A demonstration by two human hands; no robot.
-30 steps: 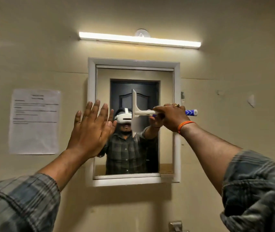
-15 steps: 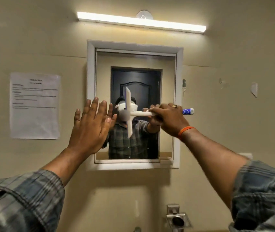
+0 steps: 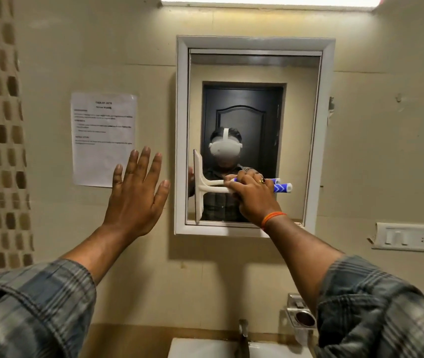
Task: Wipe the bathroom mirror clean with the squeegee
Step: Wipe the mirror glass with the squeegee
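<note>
Mirror in white frame, wall-mounted. Squeegee: blade upright against glass at lower left, just beside frame's left edge, its bottom end near the lower edge; open glass to the right and above. Right hand grips the handle. Left hand spread flat, fingers straight, beside the frame. Paper notice left; switch plate right; tap and sink below.

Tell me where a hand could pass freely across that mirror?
The mirror's upper glass and right side are free, bordered by the white frame. The lower left is crowded: the squeegee stands by the frame's left edge, with the right hand on its handle.
</note>
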